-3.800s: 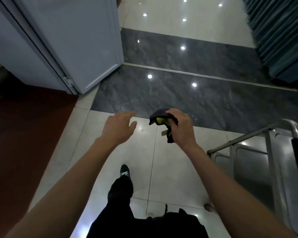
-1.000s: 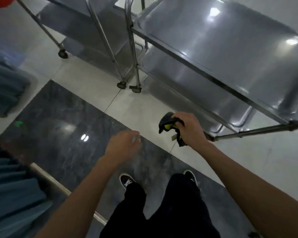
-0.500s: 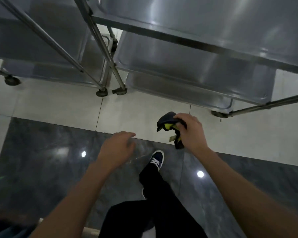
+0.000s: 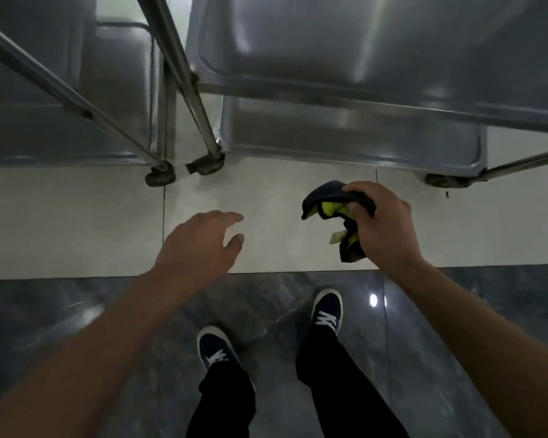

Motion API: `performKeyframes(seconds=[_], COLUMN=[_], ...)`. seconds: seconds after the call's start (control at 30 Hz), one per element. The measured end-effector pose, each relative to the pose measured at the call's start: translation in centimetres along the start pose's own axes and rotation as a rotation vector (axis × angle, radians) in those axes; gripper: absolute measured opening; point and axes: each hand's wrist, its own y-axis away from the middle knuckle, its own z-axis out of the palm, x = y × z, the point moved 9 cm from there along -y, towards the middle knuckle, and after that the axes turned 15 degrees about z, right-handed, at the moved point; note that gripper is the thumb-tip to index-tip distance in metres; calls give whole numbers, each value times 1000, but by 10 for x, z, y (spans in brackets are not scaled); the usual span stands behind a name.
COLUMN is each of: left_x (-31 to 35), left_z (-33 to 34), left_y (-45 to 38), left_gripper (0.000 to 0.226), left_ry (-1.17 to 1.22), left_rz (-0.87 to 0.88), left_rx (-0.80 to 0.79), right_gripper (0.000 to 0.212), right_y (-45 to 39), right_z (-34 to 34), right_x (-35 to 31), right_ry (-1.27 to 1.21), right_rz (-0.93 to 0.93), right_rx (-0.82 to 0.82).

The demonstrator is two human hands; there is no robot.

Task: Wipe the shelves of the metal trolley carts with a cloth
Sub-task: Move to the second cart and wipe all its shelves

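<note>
Two metal trolley carts stand side by side ahead of me. The right cart (image 4: 377, 42) fills the upper right, its lower shelves (image 4: 345, 134) showing beneath the top one. The left cart (image 4: 45, 74) takes the upper left. My right hand (image 4: 383, 222) grips a bunched dark cloth with a yellow inside (image 4: 328, 203), held in the air just short of the right cart's front edge. My left hand (image 4: 200, 245) hovers empty with relaxed fingers, below the gap between the carts.
The carts' castors (image 4: 160, 177) (image 4: 206, 165) (image 4: 443, 180) rest on pale floor tiles. A dark marble strip (image 4: 76, 311) runs under my feet; both dark shoes (image 4: 328, 308) stand on it, close to the carts.
The view has closed in on the carts, which now loom larger overhead. Both feet stand side by side. My hands keep their pose, the cloth still in the right one.
</note>
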Motion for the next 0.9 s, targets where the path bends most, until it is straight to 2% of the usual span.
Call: performKeyframes(seconds=[0.07,0.17,0.27,0.4,0.53,0.63,0.73,0.83,0.9], left_x=[-24,-60,-93,-119,-128,-139,-149,-151,-150], left_z=[14,29,59,94,104,106,110,113,115], left_y=[-8,-43,-94,-184,-262,-297,-317,-329,-337], left_gripper=[45,47,50,54,49,49,51,40,34], left_ry=[-19,-47,-113,-131,-218,-253,-340,-381,-373], left_rz=[24,80,132,218,315,337,330,387,401], left_rx=[-19,46,56,147,233,289,305,341,335], right_gripper=[33,33,32,32,33,31,29,30,30], right_y=[-10,-42,-80,-147,-210,-249,-280,-295,-302], right_z=[24,67,109,153,157,154,147,147,161], right_x=[9,25,48,67,73,79,80,78,81], right_ry=[-69,-142,-144,-180,-212,-269,-264,-239,-206], right_rz=[50,79,83,26,-45,-74,-109,-138,-102], right_rx=[24,44,86,141,286,338,402,490,466])
